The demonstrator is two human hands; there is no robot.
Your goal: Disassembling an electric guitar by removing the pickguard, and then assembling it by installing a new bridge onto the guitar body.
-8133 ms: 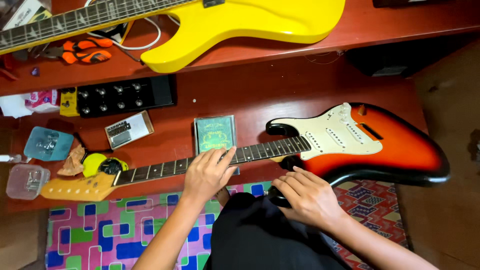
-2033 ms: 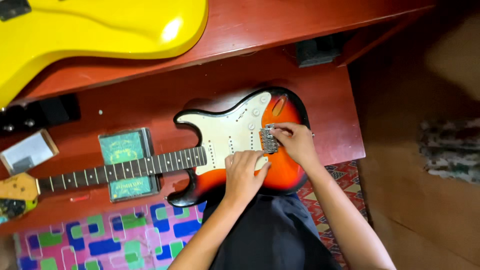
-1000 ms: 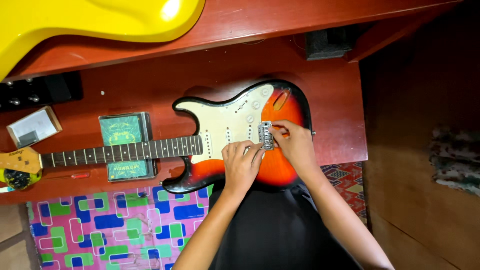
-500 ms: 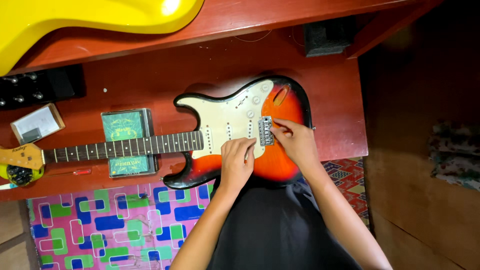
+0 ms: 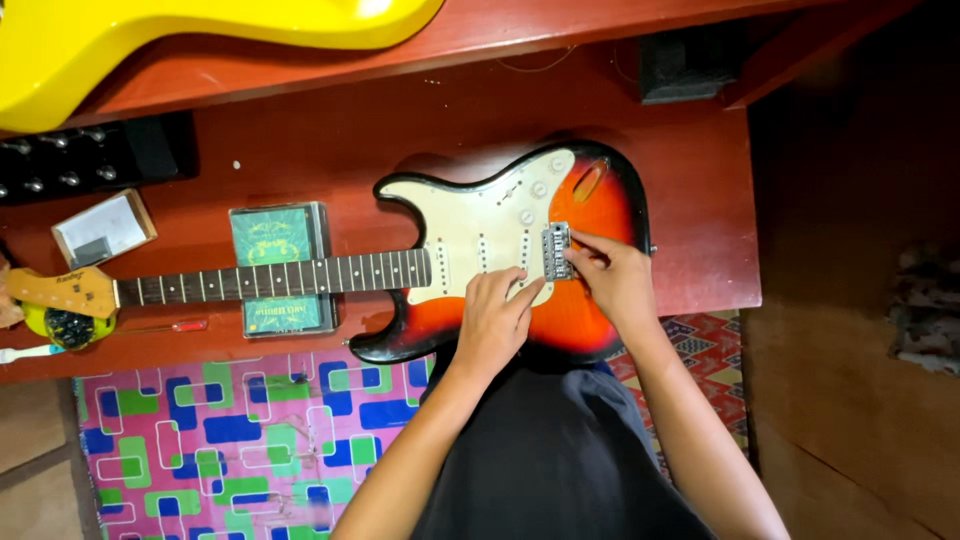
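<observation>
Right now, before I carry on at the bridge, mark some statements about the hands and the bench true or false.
1. The sunburst guitar lies flat on the red table. True.
2. The right hand rests on the headstock. False: its fingertips are at the metal bridge.
3. The left hand lies on the cream pickguard beside the bridge. True.
4. A green box sits under the guitar neck. True.
5. The yellow guitar lies on the patterned mat. False: it lies on the upper shelf.
</observation>
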